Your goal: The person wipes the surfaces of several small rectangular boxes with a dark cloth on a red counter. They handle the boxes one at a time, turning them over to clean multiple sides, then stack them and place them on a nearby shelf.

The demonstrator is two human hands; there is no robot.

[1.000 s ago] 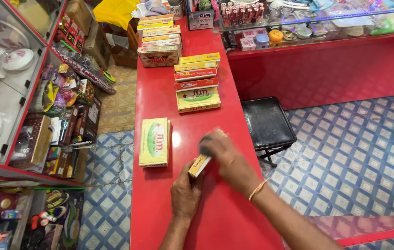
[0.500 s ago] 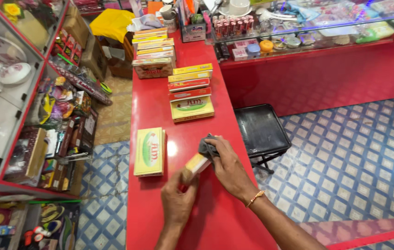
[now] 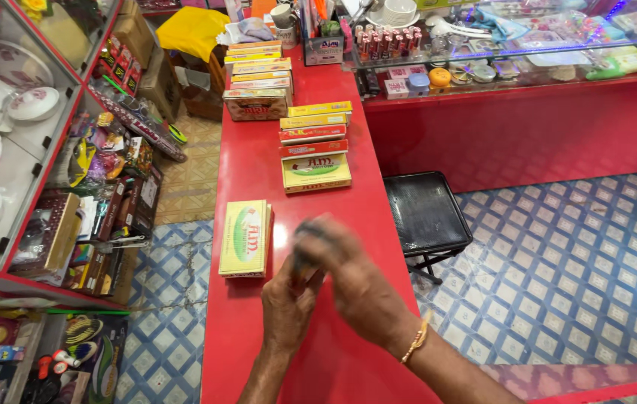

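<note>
Both hands meet over the red counter (image 3: 258, 164) — the right hand (image 3: 348, 273) blurred over the left hand (image 3: 288, 299); their grip I cannot tell. A yellow box (image 3: 244, 237) lies beside, glass shelves (image 3: 4, 150) to the left.

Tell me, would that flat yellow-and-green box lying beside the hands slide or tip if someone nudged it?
The yellow-and-green box lies flat on its broad face, so it probably slides rather than tips. The red counter looks glossy, so likely little grip. It appears to be thin cardboard, probably light and dentable.

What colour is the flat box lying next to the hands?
The flat box is yellow with a green oval on top, seen best in the head view.
</note>
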